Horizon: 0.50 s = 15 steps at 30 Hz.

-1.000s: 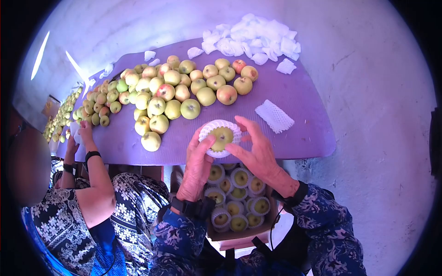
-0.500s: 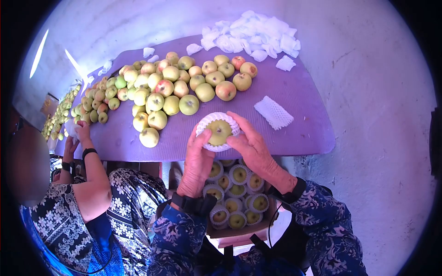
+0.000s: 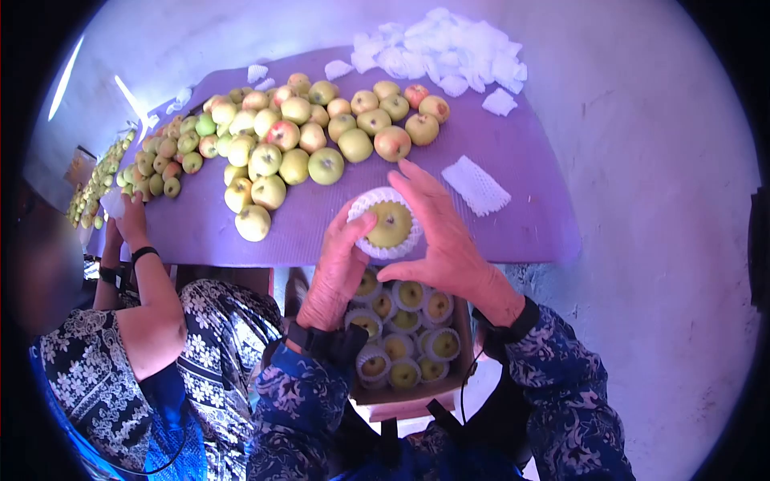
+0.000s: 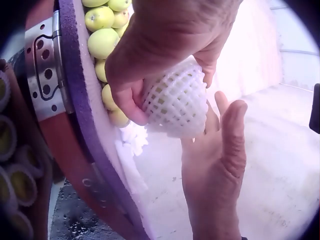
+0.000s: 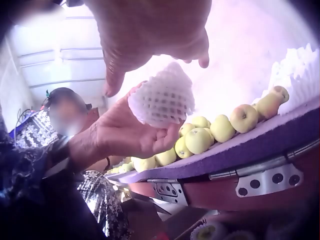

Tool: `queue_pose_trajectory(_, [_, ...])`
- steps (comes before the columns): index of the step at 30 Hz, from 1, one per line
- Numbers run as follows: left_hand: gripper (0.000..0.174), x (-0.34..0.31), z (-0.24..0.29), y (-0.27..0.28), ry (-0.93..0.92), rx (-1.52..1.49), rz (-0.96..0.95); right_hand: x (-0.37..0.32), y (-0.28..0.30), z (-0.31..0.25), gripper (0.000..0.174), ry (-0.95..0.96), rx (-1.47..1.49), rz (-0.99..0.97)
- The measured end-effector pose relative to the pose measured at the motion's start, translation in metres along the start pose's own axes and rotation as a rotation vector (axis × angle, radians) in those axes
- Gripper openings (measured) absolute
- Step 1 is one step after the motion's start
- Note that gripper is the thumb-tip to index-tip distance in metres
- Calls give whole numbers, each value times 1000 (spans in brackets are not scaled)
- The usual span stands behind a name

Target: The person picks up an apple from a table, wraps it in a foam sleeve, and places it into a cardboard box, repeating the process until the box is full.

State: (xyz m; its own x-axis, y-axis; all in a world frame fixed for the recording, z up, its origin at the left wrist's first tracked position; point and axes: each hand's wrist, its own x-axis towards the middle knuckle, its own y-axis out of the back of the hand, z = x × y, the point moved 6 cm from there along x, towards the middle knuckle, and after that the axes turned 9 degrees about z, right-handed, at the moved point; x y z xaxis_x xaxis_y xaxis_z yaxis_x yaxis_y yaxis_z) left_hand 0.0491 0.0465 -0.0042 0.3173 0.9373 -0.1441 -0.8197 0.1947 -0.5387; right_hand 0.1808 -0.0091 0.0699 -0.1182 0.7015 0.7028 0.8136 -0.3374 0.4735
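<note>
In the head view my left hand [image 3: 335,268] holds a yellow-green apple [image 3: 391,226] wrapped in a white foam net [image 3: 411,242], its thumb over the net's edge. The apple's top shows inside the ruffled rim. My right hand [image 3: 449,248] is beside it on the right, thumb and fingers spread wide and gripping nothing. From the left wrist, the net's mesh [image 4: 175,102] covers the apple's lower part, and the right palm [image 4: 212,170] lies beyond it. A flat foam net [image 3: 476,186] lies on the purple-covered table [image 3: 533,232] past my right hand.
Loose apples [image 3: 295,164] cover the table's middle and left. A heap of white foam nets [image 3: 441,52] lies at the back. Below the table edge, a cardboard box [image 3: 417,403] holds several netted apples [image 3: 403,373]. Another person [image 3: 92,353] works at the left.
My right hand has come away from the netted apple and spread its fingers, after touching it half a second ago. The left hand keeps its hold. The view has tilted slightly downward.
</note>
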Motion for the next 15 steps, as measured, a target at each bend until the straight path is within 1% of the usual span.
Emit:
queue_pose_trajectory(1, [59, 0, -1, -1, 9, 13, -9, 0, -4, -1, 97, 20, -24, -39])
queue_pose_trajectory(2, [58, -1, -1, -2, 20, 22, -19, 0, -8, -1, 94, 16, 11, -61])
queue_pose_trajectory(5, [58, 1, 0, 0, 14, 85, 12, -3, -21, 13, 92, -60, 44, -68])
queue_pose_trajectory(6, [57, 3, 0, 0, 13, 52, -7, 0, -19, 8, 82, 59, 11, 28])
queue_pose_trajectory(12, [56, 3, 2, 0, 53, 73, -34, 2, -22, 12, 80, 0, 44, 38])
queue_pose_trajectory(15, [57, 1, 2, 0, 67, 77, -54, 2, -23, 11, 82, 49, 49, 64])
